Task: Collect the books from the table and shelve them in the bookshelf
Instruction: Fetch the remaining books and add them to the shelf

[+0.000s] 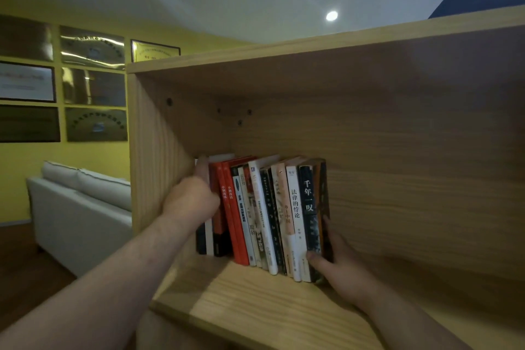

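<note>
Left hand (pixel 193 199) is at the left end of the books (pixel 264 213), in the gap by the side wall (pixel 153 150). One finger lies straight up the end cover; I can't tell if the rest grip. Right hand (pixel 338 261) holds the right end: thumb low on the spine of the black book (pixel 309 207), fingers along its outer cover. Hands are apart, with the row squeezed between them.

Books stand upright on the shelf board (pixel 255 301) of the bookshelf (pixel 397 179), at the left side, leaning slightly.

Likely step: squaring up the row. Push evenly from both ends, seat the bottoms flat, slide the row left to the wall, free the left fingers first.

Sofa (pixel 79 207) and framed plaques (pixel 91 85) are far left.
</note>
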`<state>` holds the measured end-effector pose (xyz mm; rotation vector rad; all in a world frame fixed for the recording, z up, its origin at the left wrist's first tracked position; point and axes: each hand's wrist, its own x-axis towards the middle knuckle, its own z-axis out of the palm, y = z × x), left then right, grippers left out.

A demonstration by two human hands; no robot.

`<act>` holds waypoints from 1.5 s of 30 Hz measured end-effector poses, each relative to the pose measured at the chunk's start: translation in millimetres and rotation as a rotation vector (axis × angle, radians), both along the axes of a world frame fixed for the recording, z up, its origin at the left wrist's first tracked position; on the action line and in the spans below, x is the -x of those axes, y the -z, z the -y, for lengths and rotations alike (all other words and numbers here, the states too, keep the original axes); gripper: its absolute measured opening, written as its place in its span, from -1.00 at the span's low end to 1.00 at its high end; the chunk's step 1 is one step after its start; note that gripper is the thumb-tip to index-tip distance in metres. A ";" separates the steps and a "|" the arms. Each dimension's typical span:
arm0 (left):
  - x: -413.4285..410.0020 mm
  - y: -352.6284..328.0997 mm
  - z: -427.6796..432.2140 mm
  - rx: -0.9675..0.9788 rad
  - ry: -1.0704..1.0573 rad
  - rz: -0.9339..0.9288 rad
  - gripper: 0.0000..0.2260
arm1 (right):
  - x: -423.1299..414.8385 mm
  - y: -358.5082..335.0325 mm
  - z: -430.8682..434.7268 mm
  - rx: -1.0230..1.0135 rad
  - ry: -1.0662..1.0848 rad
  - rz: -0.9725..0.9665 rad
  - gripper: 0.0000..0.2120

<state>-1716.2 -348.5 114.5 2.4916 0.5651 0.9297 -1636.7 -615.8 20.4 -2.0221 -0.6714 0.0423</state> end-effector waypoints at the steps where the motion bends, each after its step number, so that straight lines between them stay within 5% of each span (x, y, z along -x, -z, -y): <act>1: -2.0 -9.8 -4.9 -0.020 -0.025 -0.102 -0.38 | -2.0 0.9 0.0 -0.008 0.006 -0.003 -0.21; 3: -6.1 -16.2 -10.3 -0.042 -0.039 -0.182 -0.37 | -4.3 1.5 -0.4 -0.022 0.008 -0.016 -0.20; 10: -7.4 -5.5 -9.8 -0.249 -0.124 0.030 -0.64 | -8.3 5.7 1.7 -0.046 -0.004 0.016 -0.15; 23: 35.4 -6.3 -10.3 -0.178 -0.142 0.227 -0.71 | -6.3 1.7 2.2 -0.016 0.017 0.046 -0.15; 30: 27.4 44.6 -0.8 0.357 -0.049 0.300 -0.81 | -6.1 1.6 4.2 -0.041 0.017 0.027 -0.14; 41: 114.0 67.9 4.0 0.610 0.110 0.525 -0.86 | -5.5 1.1 2.3 -0.048 0.013 0.019 -0.14; 45: 140.8 63.2 9.9 0.931 0.387 0.604 -0.79 | 12.5 -6.6 5.4 -0.108 0.059 0.075 -0.37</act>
